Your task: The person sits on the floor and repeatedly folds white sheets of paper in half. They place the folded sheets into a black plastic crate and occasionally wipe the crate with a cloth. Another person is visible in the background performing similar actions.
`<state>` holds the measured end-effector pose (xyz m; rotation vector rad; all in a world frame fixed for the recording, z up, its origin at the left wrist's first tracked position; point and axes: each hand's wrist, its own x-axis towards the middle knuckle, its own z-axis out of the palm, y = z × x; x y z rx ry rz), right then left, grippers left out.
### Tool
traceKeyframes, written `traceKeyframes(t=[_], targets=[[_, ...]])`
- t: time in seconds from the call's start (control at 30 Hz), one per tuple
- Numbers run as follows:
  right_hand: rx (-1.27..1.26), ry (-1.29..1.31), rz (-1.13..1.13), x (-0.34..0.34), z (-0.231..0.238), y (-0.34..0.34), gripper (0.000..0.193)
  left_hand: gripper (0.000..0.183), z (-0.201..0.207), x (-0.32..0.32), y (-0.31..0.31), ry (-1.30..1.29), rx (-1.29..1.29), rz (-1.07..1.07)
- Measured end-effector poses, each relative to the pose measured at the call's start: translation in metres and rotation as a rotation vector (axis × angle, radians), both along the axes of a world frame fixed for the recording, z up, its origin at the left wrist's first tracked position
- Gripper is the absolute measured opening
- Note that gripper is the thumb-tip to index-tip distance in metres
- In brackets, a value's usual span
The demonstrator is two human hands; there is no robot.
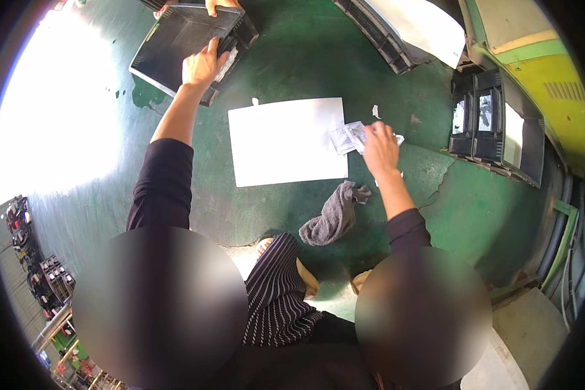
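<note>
My left hand grips the near side of a tilted black plastic crate, index finger stretched along its wall. Beside my thumb, a crumpled whitish piece shows at the crate. Another person's hand holds the crate's far edge. My right hand is closed with fingers pointing down on crumpled, see-through whitish plastic pieces, which partly overlap the right edge of a white sheet. The fingertips are partly hidden. A grey cloth lies bunched just below the sheet.
The sheet lies on a worn green surface. Black crates stand at the right beside a yellow-green machine. At the top, another black crate borders a white panel. A small white scrap lies above my right hand.
</note>
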<state>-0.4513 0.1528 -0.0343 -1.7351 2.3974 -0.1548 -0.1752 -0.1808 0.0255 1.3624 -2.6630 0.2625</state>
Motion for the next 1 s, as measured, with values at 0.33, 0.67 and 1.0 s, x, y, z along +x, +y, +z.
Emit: traceKeyframes(t=[0.33,0.67,1.0], targets=[[0.173,0.177,0.187,-0.030,-0.028,-0.011,0.020,0.051,-0.049,-0.093,0.110,0.145,0.456,-0.389],[-0.177,-0.402,-0.120,-0.002,0.029,0.008,0.048,0.021,-0.058,-0.090,0.122,0.504,1.069,-0.392],[-0.163,-0.705,-0.390,-0.010,0.120,0.025,0.017,0.017,-0.003,-0.082,0.114,0.929,1.328,-0.272]])
